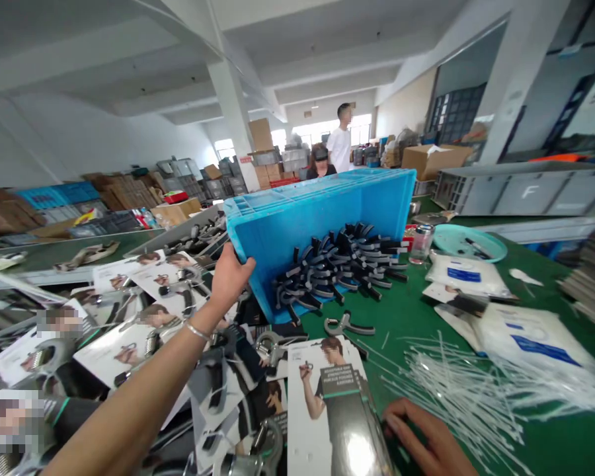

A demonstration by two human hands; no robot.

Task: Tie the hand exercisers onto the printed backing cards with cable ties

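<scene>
My left hand (231, 277) grips the near left edge of a blue crate (297, 221), which lies tipped on its side with its opening toward me. Black and grey hand grips (342, 261) are heaped inside and spill at its lower rim. One loose hand grip (350, 325) lies on the green table before the crate. At the bottom, my right hand (421, 433) rests beside a stack of printed cards (327, 410), its fingers curled and partly cut off by the frame. Whether it holds anything is unclear.
Carded hand grips (129, 344) cover the left side. White cable ties (461, 390), plastic bags (530, 344), a turquoise tray (469, 243) and a clear jar (420, 244) are at right. A grey crate (525, 192) stands behind them. Two people (340, 145) are beyond the blue crate.
</scene>
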